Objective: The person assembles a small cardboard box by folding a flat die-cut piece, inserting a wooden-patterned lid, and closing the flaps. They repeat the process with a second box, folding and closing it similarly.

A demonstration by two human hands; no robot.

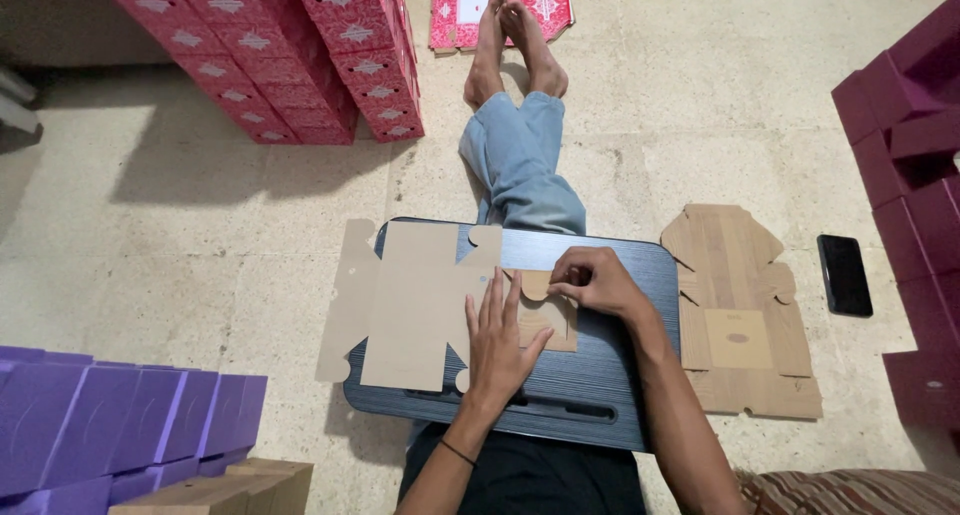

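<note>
folding step, i'd say: the box blank [425, 305] lies flat on the tabletop [620, 275]. left hand [500, 337] presses it, fingers spread, gripping nothing. right hand [597, 280] pinches the end flap [545, 310]; creasing it over looks next.

A dark lap surface [620, 275] carries a flat brown cardboard blank [415, 305]. Beside it on the floor [200, 245] lie more flat blanks [740, 315] and a black phone [844, 275].

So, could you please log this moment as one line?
left hand: flat on cardboard blank | right hand: pinching its flap | lap desk beneath
</note>
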